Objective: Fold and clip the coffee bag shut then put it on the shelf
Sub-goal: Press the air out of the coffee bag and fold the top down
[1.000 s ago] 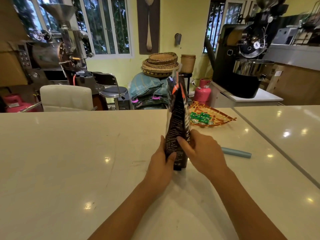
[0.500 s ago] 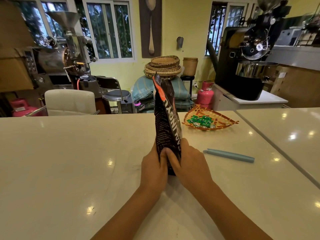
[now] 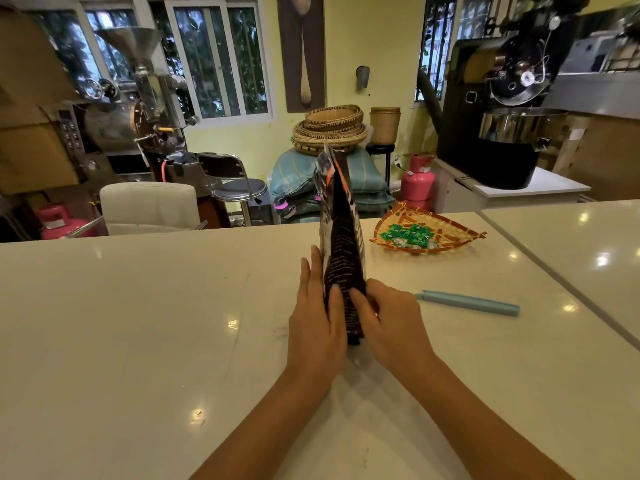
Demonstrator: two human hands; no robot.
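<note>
You have one coffee bag (image 3: 341, 244) standing upright near the middle of the pale worktop (image 3: 138, 323), edge-on to you, its open top pinched narrow and its base on the surface. Your two hands press it from either side: your left hand (image 3: 317, 327) lies flat against the left face, fingers (image 3: 313, 268) stretched upward along the bag and thumb across the near edge, while your right hand (image 3: 388, 323) cups the lower right side with its fingers curled onto the dark foil. Between them, both hands grip the bag low down; neither is clenched into a fist. One light blue bag clip (image 3: 467, 302) lies flat on the worktop to the right of your right hand, apart from it and untouched. Farther back on the right sits one woven tray (image 3: 450, 237) holding a small heap of green packets (image 3: 408, 234), too jumbled to count. The bag is not yet folded.
</note>
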